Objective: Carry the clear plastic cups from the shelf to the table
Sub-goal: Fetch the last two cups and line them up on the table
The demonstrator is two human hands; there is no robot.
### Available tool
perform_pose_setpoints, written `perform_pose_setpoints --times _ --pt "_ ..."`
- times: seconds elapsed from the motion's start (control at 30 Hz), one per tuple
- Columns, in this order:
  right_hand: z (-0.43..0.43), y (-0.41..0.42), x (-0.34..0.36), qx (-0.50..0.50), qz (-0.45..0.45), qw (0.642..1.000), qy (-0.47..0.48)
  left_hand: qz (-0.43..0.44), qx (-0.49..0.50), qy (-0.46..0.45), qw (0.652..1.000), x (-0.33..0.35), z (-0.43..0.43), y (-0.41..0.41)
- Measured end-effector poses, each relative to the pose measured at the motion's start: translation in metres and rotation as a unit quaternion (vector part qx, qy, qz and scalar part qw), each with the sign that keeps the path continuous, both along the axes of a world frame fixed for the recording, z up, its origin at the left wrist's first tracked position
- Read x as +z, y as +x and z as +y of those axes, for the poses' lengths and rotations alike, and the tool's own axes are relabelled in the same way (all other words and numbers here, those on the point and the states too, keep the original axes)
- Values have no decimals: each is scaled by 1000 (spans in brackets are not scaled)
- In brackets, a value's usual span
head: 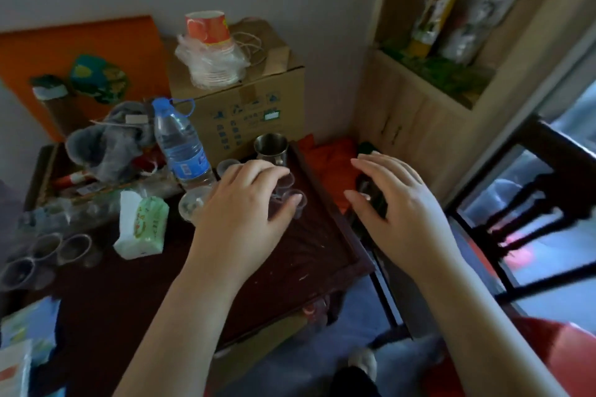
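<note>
My left hand rests over two small clear plastic cups standing on the dark wooden table, its fingers curled around them. Two more clear cups stand just left of that hand, near the water bottle. Three further clear cups sit at the table's left edge. My right hand hovers past the table's right edge with fingers spread and nothing in it. The wooden shelf unit stands at the right against the wall.
A water bottle, a metal mug, a tissue pack and a grey cloth crowd the table's back. A cardboard box carries stacked paper cups. A dark chair stands at the right.
</note>
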State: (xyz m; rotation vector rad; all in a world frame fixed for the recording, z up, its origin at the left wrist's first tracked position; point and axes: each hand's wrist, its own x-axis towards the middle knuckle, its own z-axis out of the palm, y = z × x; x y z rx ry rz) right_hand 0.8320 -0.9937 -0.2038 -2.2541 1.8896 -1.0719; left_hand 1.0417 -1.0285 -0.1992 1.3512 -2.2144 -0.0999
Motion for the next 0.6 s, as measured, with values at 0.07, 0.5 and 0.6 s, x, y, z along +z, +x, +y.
perform_pose_setpoints --times 0.07,0.5,0.6 --pt "33 -7 16 -34 15 999 -18 10 -46 -3 999 21 18 -18" --pt "334 -134 125 -353 44 920 -163 71 -404 -93 907 147 220 -211" --pt "438 -155 138 -415 53 893 -168 87 -470 -101 873 159 310 -270"
